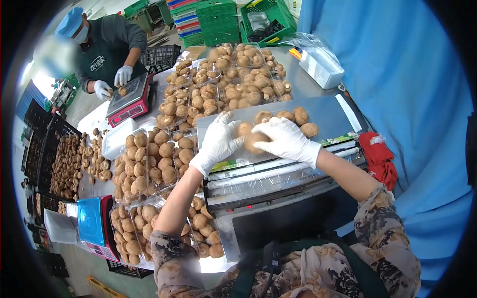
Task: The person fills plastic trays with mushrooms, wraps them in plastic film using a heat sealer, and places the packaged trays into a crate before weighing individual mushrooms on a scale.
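Both my hands wear white gloves and grip a clear tray of brown mushrooms [293, 119] held over the wrapping machine [278, 179]. My left hand [217, 141] clasps the tray's left end. My right hand [285, 140] covers its front, fingers curled over a mushroom. Cling film [278, 174] stretches across the machine's roller below the tray.
Several filled mushroom trays [149, 164] crowd the table to the left and behind. A co-worker in a blue cap weighs mushrooms on a red scale [130, 99]. A blue scale [92, 221] sits near left. Green crates [218, 20] stand at the back, a blue curtain [397, 74] right.
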The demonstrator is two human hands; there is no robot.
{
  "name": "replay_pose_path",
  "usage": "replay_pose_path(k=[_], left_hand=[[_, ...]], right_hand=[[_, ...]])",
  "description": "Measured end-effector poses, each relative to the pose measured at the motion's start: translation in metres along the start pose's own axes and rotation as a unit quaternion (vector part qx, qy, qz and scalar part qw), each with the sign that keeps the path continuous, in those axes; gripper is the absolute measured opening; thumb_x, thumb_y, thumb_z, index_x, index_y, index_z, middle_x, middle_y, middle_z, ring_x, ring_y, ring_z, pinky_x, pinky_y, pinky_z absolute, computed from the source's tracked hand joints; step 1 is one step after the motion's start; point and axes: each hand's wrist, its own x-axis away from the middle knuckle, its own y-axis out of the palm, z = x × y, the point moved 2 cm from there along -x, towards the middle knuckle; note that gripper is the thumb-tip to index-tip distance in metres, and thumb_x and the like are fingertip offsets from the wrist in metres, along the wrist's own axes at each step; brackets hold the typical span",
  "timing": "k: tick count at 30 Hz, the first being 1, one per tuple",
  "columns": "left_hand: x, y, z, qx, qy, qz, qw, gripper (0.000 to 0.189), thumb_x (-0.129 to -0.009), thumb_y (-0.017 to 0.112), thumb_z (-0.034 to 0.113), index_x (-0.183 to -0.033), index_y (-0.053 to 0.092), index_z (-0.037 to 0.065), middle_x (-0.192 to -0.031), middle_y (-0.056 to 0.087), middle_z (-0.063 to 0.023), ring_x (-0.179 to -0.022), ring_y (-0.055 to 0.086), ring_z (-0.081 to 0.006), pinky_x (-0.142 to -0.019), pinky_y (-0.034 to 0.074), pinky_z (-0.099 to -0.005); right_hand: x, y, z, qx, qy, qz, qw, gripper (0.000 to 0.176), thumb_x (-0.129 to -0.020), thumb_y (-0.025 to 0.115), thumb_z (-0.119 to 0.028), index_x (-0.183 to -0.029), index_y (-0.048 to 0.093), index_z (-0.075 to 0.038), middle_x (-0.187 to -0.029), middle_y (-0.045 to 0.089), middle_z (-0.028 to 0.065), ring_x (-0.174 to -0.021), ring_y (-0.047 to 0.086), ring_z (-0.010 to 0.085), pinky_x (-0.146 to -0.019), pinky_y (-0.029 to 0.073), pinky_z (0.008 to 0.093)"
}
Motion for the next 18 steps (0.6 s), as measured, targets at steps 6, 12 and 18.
replay_pose_path(k=[6,12,18], left_hand=[[0.004,0.000,-0.003,0.217,0.012,0.022,0.976,0.059,-0.089,0.055,0.035,-0.138,0.043,0.006,-0.138,0.041,-0.0274,-0.130,0.037,-0.0420,-0.108,0.032,-0.0427],[-0.003,0.004,0.016,0.080,0.019,-0.039,0.996,0.064,-0.091,0.052,0.045,-0.142,0.038,0.008,-0.142,0.030,-0.0337,-0.132,0.032,-0.0462,-0.110,0.027,-0.0429],[0.001,0.002,0.010,0.124,-0.007,-0.008,0.992,0.065,-0.092,0.051,0.045,-0.142,0.036,0.007,-0.144,0.028,-0.0324,-0.136,0.024,-0.0455,-0.112,0.023,-0.0440]], right_hand=[[0.000,0.006,0.000,0.103,-0.085,0.011,0.991,0.032,-0.087,0.057,-0.032,-0.110,0.062,-0.010,-0.098,0.059,0.0107,-0.096,0.055,0.0295,-0.084,0.043,0.0407],[0.004,-0.012,0.006,0.037,-0.075,0.093,0.992,0.033,-0.090,0.055,-0.032,-0.109,0.063,-0.006,-0.103,0.059,0.0124,-0.099,0.056,0.0303,-0.087,0.043,0.0412],[0.044,-0.059,0.100,-0.022,0.146,0.138,0.979,0.036,-0.095,0.050,-0.027,-0.120,0.056,-0.002,-0.115,0.058,0.0178,-0.109,0.054,0.0329,-0.094,0.042,0.0389]])
